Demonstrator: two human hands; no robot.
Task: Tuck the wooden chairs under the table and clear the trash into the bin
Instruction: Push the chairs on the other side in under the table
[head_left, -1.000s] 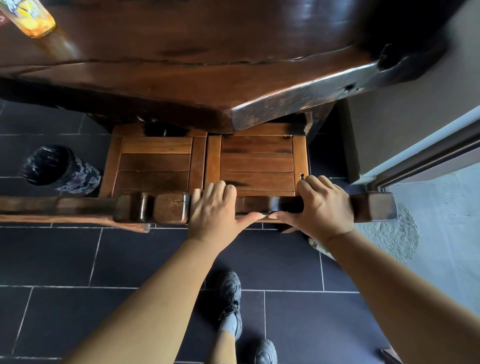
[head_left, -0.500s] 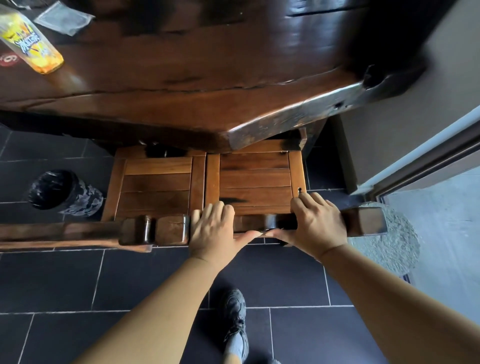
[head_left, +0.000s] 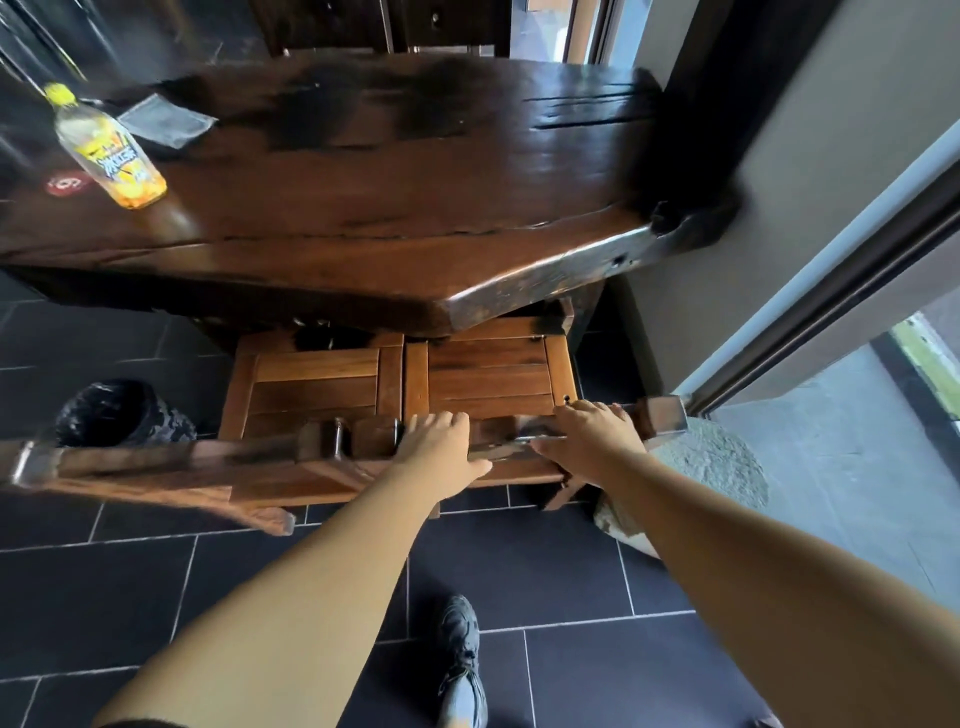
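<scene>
Both hands rest on the top rail of the right chair (head_left: 488, 382), whose slatted seat sits partly under the near edge of the table (head_left: 395, 208). The left hand (head_left: 441, 441) lies over the rail with fingers bent forward; the right hand (head_left: 592, 436) lies on it further right, thumb pointing left. Motion blur smears the rail between them, so I cannot tell whether either hand is clamped or only pressing. A second chair (head_left: 311, 384) stands touching on the left, its seat front also hidden by the tabletop. Its rail runs left and is cut off at the frame edge.

On the far left of the table stands a yellow bottle (head_left: 111, 150), with a flat clear wrapper (head_left: 166, 122) just behind it and a red mark beside it, too blurred to read. The bin (head_left: 122, 413), lined in black, stands on the floor left of the chairs, partly hidden by the rail. A shoe (head_left: 460, 660) shows near the bottom.
</scene>
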